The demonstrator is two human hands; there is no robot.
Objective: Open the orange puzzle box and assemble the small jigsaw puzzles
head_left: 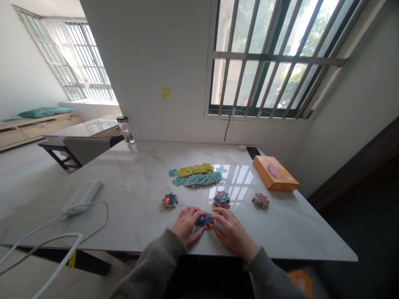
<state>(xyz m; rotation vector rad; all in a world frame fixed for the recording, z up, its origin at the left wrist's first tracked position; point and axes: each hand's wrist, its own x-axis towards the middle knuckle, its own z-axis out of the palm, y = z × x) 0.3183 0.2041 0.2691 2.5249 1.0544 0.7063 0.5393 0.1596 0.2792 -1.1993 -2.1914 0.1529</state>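
Between my hands, near the table's front edge, is a small stack of dark blue jigsaw puzzle pieces [205, 220] with some orange. My left hand [188, 224] curls round its left side, fingertips and thumb on the pieces. From the other side my right hand [232, 229] closes on it in the same way. Just beyond sits a pile of mixed dark pieces [222, 199]. A red and blue pile [170, 200] lies to the left, and a brownish pile [261, 200] to the right. Farther back, teal pieces [201, 179] and yellow pieces [195, 169] lie in overlapping rows.
An orange puzzle box [276, 173] and a black phone [253, 152] are at the right rear of the white table [140, 178]. On the left lies a white power strip [84, 196] with trailing cables. A clear bottle [126, 131] stands at the back left corner.
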